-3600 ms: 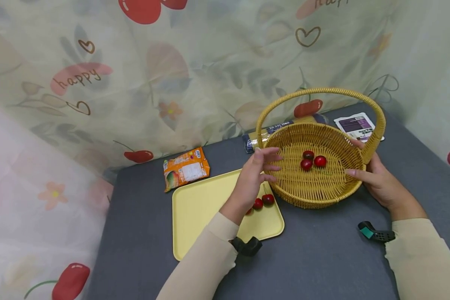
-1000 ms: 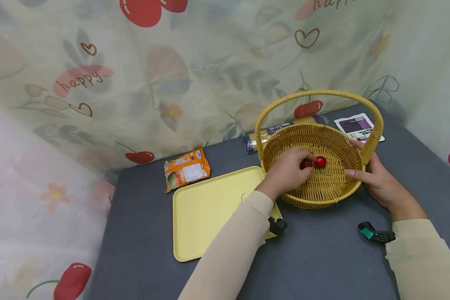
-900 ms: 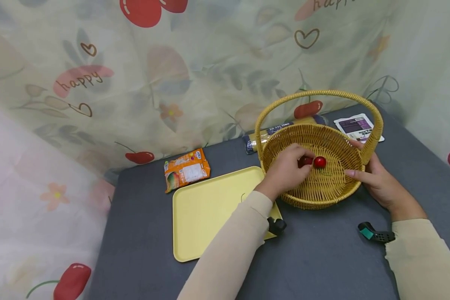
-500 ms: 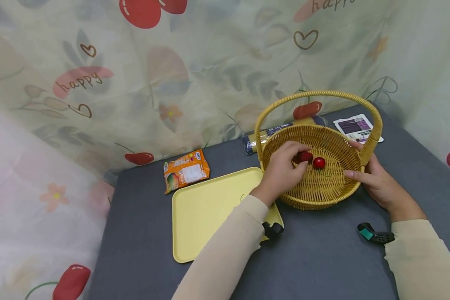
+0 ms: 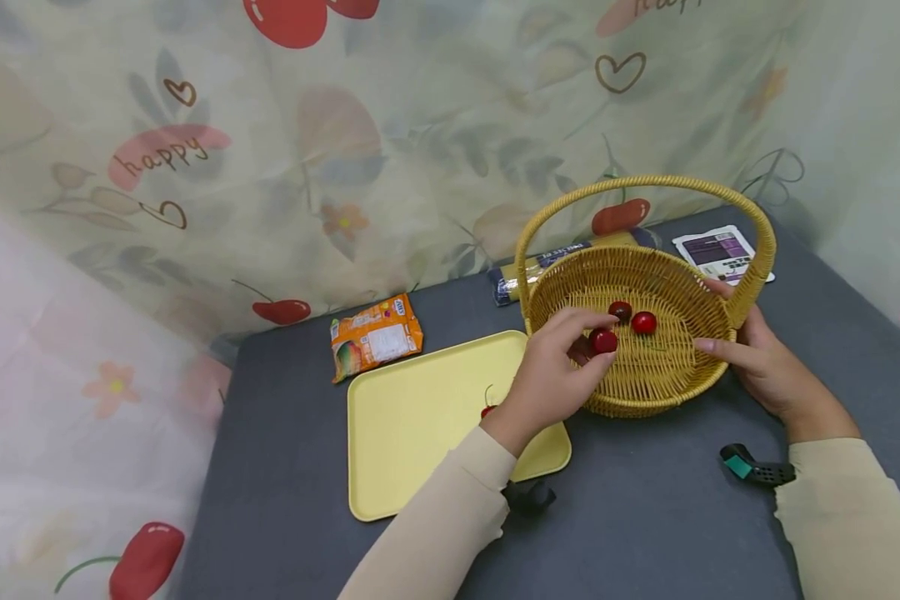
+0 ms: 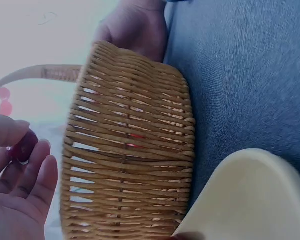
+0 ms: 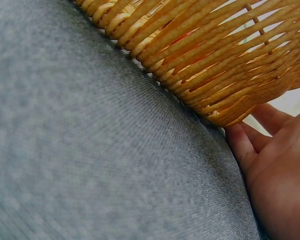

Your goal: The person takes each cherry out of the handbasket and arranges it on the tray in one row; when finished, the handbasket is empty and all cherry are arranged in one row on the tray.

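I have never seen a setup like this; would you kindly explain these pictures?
There is no machine, just a person working bare-handed. The wide view is shot from the head, the close ones from the left and right wrists. The left hand pinches a cherry; the right hand holds the basket at its side, with two more cherries inside it. On the table also lie a tray with a part-hidden cherry, an orange packet and, behind the basket, two more packs.

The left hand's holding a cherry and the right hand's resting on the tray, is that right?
Not quite. The right hand grips the basket, not the tray, as the head view shows; the left hand does hold a cherry.
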Demonstrator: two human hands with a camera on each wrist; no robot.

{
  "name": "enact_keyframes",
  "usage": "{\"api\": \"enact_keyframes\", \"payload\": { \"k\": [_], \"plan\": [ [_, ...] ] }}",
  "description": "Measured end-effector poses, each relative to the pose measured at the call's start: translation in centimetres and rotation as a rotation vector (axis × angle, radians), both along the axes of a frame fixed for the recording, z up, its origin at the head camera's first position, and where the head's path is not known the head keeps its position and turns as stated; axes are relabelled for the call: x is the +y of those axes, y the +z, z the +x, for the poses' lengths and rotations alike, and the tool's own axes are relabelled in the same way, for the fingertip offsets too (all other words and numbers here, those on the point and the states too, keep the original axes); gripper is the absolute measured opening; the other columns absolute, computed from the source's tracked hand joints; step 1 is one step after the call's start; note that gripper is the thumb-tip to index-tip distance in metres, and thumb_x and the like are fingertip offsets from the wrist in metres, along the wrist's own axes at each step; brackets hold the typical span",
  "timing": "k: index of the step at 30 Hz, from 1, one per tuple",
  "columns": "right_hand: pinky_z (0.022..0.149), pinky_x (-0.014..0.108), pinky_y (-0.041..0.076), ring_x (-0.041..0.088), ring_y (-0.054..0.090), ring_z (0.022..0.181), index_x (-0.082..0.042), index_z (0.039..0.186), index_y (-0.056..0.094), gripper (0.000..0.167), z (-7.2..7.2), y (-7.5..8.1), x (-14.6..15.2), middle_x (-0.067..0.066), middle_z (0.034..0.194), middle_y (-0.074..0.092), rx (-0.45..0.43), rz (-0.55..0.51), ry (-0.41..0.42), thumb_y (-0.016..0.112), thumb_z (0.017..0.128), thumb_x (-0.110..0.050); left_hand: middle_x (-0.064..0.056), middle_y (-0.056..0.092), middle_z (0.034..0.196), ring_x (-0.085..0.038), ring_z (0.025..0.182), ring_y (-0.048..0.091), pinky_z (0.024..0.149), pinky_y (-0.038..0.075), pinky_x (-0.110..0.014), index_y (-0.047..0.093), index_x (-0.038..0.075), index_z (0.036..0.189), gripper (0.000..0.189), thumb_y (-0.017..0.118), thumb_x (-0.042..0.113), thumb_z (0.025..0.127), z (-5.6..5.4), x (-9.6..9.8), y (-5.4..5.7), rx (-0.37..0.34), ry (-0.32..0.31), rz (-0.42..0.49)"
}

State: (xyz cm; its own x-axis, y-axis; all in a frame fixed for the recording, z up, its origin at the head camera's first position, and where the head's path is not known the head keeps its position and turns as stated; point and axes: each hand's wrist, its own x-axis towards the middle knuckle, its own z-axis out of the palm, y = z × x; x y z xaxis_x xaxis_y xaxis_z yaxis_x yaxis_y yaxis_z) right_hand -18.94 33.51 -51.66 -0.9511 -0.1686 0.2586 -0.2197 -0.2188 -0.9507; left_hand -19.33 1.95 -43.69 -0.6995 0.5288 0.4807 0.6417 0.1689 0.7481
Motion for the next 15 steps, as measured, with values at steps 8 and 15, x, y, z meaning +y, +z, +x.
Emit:
{"api": "enact_keyframes", "payload": {
  "k": [8,15],
  "plan": [
    [0.099,0.020,0.049,0.018,0.050,0.137,-0.018,0.171,0.025,0.082,0.0,0.1,0.0,0.012,0.159,0.040,0.012,0.000,0.007,0.052,0.102,0.018,-0.011,0.066,0.124,-0.010,0.097,0.065,0.082,0.060,-0.027,0.071,0.000,0.134,0.036,0.077,-0.001,0.099,1.8,-2.4,-0.6,-0.030,0.009,0.099],
    [0.100,0.021,0.050,0.019,0.049,0.138,-0.018,0.172,0.025,0.082,0.0,0.4,0.0,0.013,0.161,0.038,0.000,0.013,0.003,0.052,0.102,0.017,-0.010,0.066,0.126,-0.015,0.097,0.067,0.082,0.062,-0.032,0.073,0.004,0.135,0.037,0.079,0.000,0.098,2.8,-4.7,-1.6,-0.109,0.062,0.131]
  ]
}}
